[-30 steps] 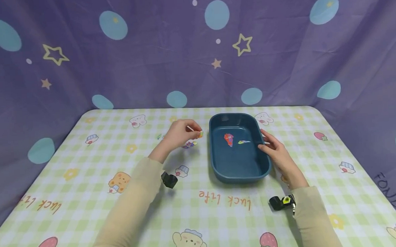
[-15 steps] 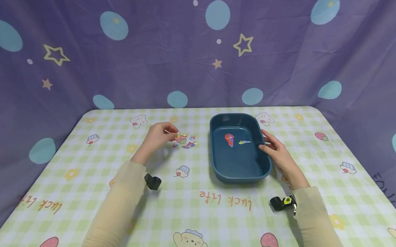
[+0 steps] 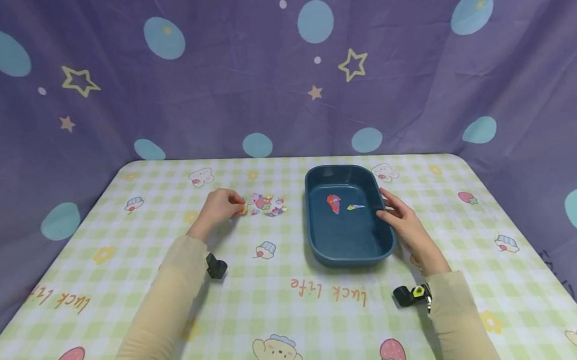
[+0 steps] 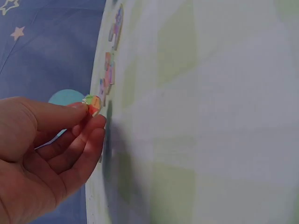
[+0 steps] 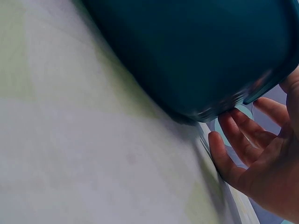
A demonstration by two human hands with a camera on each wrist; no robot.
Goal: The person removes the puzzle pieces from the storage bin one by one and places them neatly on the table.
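Observation:
Beside the left end of a small cluster of colourful flat pieces (image 3: 276, 211), my left hand (image 3: 220, 205) pinches one small piece. In the left wrist view this pinched piece (image 4: 93, 104) shows green, orange and red between thumb and fingertips, close over the tablecloth. Other pieces (image 4: 109, 74) lie in a row beyond it. My right hand (image 3: 402, 221) holds the right side of a dark blue rectangular basin (image 3: 352, 261), thumb at the rim and fingers along the outer wall (image 5: 187, 79). Inside the basin lie a red-purple piece (image 3: 334, 204) and a narrow yellowish piece (image 3: 355, 206).
A checked tablecloth (image 3: 295, 330) with printed cartoons covers the table. Behind its far edge hangs a purple curtain (image 3: 217, 86). A black wrist camera (image 3: 217, 266) hangs under the left sleeve, another black camera (image 3: 405, 296) by the right.
My left hand has moved left, from near the basin past the cluster to its left end, uncovering the pieces. The right hand and the basin have stayed in place.

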